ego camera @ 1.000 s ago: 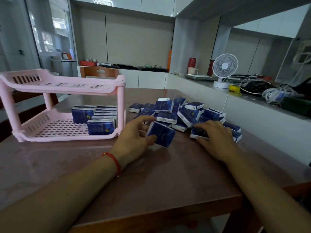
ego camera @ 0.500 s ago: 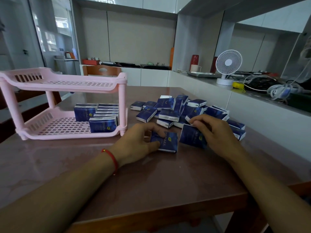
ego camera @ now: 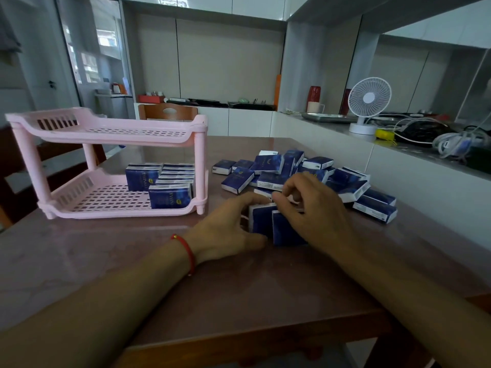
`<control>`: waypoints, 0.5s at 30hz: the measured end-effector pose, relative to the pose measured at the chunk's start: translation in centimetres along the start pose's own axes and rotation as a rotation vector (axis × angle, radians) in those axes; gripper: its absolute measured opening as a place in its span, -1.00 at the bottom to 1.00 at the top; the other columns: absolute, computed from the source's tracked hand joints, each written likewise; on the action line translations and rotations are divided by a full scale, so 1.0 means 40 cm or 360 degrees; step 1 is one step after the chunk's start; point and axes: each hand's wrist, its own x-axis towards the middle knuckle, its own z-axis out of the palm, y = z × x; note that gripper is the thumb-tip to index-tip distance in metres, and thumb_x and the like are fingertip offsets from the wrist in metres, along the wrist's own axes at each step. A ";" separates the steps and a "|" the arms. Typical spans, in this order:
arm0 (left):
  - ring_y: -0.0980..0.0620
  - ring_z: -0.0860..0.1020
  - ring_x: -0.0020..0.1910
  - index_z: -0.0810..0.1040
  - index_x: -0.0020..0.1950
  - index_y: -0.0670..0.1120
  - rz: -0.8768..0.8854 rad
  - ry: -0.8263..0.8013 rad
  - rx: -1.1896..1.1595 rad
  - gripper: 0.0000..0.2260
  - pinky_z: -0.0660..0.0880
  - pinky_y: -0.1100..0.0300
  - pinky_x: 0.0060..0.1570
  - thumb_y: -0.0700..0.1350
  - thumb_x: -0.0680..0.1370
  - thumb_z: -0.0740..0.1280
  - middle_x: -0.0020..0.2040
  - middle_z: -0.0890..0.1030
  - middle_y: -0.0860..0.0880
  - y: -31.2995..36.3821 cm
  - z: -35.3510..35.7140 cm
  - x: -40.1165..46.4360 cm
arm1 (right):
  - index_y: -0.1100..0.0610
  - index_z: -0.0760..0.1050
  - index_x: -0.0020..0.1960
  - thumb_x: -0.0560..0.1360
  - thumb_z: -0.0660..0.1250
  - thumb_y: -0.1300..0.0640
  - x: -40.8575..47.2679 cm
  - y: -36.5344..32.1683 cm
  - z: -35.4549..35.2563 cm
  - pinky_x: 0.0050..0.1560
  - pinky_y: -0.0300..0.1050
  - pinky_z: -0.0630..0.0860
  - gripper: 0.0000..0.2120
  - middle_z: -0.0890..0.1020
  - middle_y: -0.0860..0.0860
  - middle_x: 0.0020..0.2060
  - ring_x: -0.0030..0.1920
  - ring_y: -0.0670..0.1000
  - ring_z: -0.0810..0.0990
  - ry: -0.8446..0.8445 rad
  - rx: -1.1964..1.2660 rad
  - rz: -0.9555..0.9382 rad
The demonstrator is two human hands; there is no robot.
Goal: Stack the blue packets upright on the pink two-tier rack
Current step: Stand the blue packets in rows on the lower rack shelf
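The pink two-tier rack (ego camera: 106, 134) stands at the table's left. Several blue packets (ego camera: 170, 197) stand upright at the right end of its lower tier; the top tier holds nothing. A loose pile of blue packets (ego camera: 313, 176) lies to the right. In front of the pile, two packets stand on edge side by side on the table. My left hand (ego camera: 228, 229) grips the left packet (ego camera: 261, 220) and my right hand (ego camera: 316, 208) grips the right packet (ego camera: 285, 232), pressing them together.
A white desk fan (ego camera: 368, 104), cables and a metal tray sit on the counter to the right of the table. A wooden chair (ego camera: 167, 111) stands behind the rack. The table's front edge runs just below my forearms.
My right hand has brought its packet left against the one in my left hand. Both packets now stand on edge together; a second ago the right hand was still at the pile.
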 end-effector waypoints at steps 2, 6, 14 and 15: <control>0.23 0.60 0.10 0.44 0.34 0.12 -0.0026 -0.0030 -0.0061 -0.39 0.61 0.21 0.11 -0.06 0.36 0.61 0.16 0.59 0.15 0.007 0.009 -0.005 | 0.04 0.40 -0.05 0.60 0.17 -0.07 -0.001 -0.025 0.011 -0.37 -0.15 0.47 -0.81 0.43 -0.11 -0.16 -0.32 -0.14 0.44 0.0018 -0.0088 -0.0002; 0.18 0.62 0.09 0.44 0.29 0.12 0.0069 0.0054 0.0083 -0.42 0.63 0.13 0.09 0.03 0.35 0.60 0.18 0.59 0.12 0.009 0.018 -0.001 | 0.01 0.34 0.03 0.61 0.05 -0.11 -0.004 -0.045 0.027 -0.34 -0.08 0.52 -0.78 0.41 -0.09 -0.07 -0.25 -0.07 0.51 -0.0073 -0.0114 -0.0031; 0.14 0.60 0.14 0.47 0.35 0.03 0.0000 0.0081 0.0023 -0.48 0.59 0.09 0.19 -0.20 0.44 0.53 0.21 0.61 0.06 -0.006 -0.001 -0.005 | -0.08 0.46 0.31 0.53 0.34 -0.07 -0.040 0.041 -0.043 -0.09 -0.31 0.50 -0.64 0.57 -0.20 0.04 0.00 -0.24 0.55 -0.0656 0.0628 0.0257; 0.13 0.60 0.15 0.46 0.36 0.02 0.0003 0.0065 0.0018 -0.47 0.59 0.09 0.19 -0.20 0.44 0.52 0.22 0.61 0.06 -0.006 -0.005 -0.006 | -0.09 0.45 0.32 0.52 0.40 -0.05 -0.043 0.042 -0.040 -0.12 -0.37 0.48 -0.61 0.56 -0.24 0.01 -0.04 -0.28 0.55 -0.0658 0.0576 0.0245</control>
